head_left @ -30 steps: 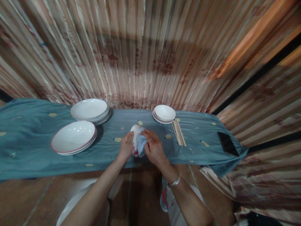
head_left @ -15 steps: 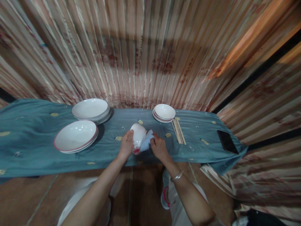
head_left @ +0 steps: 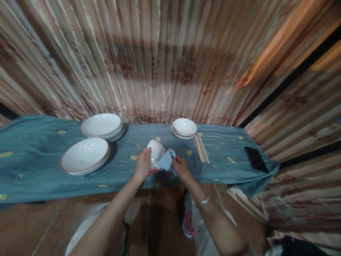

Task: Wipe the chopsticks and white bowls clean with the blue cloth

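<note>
My left hand [head_left: 143,164] is closed on the left side of a white bowl [head_left: 155,148] with a red pattern near its lower end. The bowl is tipped on its side, held just above the front part of the table. A light blue cloth [head_left: 166,160] is pinched in my right hand [head_left: 181,167] and lies against the bowl's right side, covering part of it. My right wrist wears a silver bangle [head_left: 204,199].
On the table's teal cloth [head_left: 138,177] stand stacked large plates [head_left: 102,124], red-rimmed dishes [head_left: 85,154] and small bowls [head_left: 184,126]. Several chopsticks [head_left: 201,149] lie beside the small bowls. Further right is a black phone [head_left: 256,159]. A pleated curtain [head_left: 165,71] hangs behind.
My right hand has moved slightly down and right, and more of the blue cloth shows bunched against the bowl. The bowl has turned a little; my left hand keeps its hold.
</note>
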Demonstrator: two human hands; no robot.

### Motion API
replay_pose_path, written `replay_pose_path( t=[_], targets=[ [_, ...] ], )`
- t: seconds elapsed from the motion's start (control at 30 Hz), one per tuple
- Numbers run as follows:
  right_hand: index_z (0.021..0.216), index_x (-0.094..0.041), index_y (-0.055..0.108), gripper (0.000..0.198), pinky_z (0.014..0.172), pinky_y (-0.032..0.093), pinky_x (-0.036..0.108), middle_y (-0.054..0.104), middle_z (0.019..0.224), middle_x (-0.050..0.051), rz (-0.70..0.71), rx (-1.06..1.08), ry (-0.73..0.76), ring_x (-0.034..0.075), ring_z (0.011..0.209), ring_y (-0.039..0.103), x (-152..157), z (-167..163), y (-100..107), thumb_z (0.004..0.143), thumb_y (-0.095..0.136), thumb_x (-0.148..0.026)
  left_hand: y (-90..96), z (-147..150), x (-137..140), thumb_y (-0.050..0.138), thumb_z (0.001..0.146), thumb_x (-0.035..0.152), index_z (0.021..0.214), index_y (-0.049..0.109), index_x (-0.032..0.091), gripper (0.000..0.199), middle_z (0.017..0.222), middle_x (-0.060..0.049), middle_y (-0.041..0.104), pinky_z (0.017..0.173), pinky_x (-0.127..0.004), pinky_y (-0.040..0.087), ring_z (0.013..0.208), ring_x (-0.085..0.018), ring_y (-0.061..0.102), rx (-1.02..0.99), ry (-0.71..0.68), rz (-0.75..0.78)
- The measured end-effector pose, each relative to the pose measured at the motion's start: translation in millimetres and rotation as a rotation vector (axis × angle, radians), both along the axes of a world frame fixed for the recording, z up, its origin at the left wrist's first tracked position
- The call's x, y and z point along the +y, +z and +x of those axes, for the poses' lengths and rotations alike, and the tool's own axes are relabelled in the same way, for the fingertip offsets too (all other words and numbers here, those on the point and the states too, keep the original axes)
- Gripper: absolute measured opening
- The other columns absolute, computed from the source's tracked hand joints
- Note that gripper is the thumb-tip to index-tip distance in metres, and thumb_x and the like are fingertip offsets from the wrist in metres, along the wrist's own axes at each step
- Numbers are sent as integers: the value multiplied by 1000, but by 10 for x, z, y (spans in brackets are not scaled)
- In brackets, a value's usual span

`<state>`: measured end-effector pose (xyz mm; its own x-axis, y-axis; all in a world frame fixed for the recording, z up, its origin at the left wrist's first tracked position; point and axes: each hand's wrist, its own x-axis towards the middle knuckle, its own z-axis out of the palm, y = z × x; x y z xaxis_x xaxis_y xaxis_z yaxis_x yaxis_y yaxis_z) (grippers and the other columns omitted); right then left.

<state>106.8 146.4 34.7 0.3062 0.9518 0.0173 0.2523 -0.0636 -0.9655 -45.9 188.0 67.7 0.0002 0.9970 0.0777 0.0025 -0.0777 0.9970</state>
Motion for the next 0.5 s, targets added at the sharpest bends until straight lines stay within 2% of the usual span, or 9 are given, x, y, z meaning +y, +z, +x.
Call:
replay_pose_path(
  t=[0.13,0.23,0.3,0.4,0.5],
  targets=[
    [75,-16,60,36,45,42,23,56,52,-2,-114,444,41,10,43,49,-1,-184,-51,70,54,-51,102,21,-62,52,80,38,57,49,21,29,47,3,41,51,-25,25,47,-13,38,181,-52,129],
    [79,-15,60,35,44,44,24,59,53,-1,-142,526,36,12,42,51,9,-276,-71,70,56,-49,135,41,-80,53,80,29,58,49,22,23,48,2,42,55,-26,28,49,-16,42,302,-111,194],
    [84,-15,61,34,47,46,25,61,56,0,-123,468,34,13,46,54,23,-271,-92,73,53,-47,118,46,-73,50,80,25,61,49,23,19,52,1,46,58,-27,31,51,-17,47,401,-146,228],
    [90,-16,63,32,56,48,26,65,65,1,-36,247,41,15,59,59,34,-193,-125,78,48,-42,42,44,-51,48,75,15,70,51,22,9,61,-3,55,61,-28,37,59,-20,56,588,-237,298],
    [87,-18,64,27,65,47,25,67,73,2,28,-3,42,16,71,62,20,-113,-130,82,44,-34,-57,49,-44,47,66,6,78,54,20,20,70,-7,62,65,-30,43,70,-23,62,731,-305,346]
  ],
)
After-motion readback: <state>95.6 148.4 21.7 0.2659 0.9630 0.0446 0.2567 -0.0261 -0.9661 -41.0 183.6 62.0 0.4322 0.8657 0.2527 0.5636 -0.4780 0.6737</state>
